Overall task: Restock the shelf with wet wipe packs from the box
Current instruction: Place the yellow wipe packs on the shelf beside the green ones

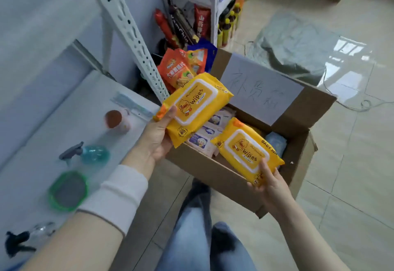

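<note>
I hold one yellow pack in each hand, both lifted clear of the cardboard box (213, 177) and neither yet on the shelf (70, 121), so I judge the restocking to be at an early or middle stage. My left hand (157, 140) grips the upper yellow pack (193, 108) by its near end, thumb on top and fingers underneath. My right hand (269, 183) clasps the lower yellow pack (245, 151) at its near corner in the same way, thumb over the top.

The shelf lies just to the left of my left hand. On the part I can see stand a cup (116, 119), a spray bottle (91, 153) and a green-rimmed lid (68, 190), with no wipe packs that I can make out. Placing these two is what is left for now, and probably more trips after that.

The box sits open on the floor beneath both grips. Under my left-hand pack lie several pale wipe packs (204, 141), side by side. Just beyond my right-hand pack, a light blue pack (276, 142) shows against the box's wall. I cannot tell how many lie deeper, since my two packs cover much of the opening.
</note>
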The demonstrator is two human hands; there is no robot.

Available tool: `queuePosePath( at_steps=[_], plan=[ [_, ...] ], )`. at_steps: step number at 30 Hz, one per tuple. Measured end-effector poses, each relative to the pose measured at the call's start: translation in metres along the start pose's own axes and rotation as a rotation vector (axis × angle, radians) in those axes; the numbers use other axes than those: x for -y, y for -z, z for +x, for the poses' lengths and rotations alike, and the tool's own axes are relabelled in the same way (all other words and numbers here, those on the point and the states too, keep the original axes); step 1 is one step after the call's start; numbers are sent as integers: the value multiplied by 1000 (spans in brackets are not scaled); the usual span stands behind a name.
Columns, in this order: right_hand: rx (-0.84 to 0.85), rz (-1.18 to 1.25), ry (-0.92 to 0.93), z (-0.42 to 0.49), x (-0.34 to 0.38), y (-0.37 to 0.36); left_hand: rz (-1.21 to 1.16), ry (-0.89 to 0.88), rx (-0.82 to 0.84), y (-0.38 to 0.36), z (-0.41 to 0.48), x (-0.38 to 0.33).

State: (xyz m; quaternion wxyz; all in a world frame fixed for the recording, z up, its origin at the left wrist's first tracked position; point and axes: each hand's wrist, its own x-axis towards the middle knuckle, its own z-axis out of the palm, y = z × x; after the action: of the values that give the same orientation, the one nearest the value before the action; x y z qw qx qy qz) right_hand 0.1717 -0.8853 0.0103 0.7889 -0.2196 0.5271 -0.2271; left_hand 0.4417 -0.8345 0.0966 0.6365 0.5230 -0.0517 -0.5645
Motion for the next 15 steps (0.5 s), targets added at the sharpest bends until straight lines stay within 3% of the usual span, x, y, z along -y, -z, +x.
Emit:
queuePosePath(
  at_steps=[6,15],
  plan=[
    [240,-237,79,-77,12,-40,-21,-226,-80,28,-130,-52],
    [531,-510,247,-170,0,-193,46,-611,-323,117,-308,-143]
  ],
)
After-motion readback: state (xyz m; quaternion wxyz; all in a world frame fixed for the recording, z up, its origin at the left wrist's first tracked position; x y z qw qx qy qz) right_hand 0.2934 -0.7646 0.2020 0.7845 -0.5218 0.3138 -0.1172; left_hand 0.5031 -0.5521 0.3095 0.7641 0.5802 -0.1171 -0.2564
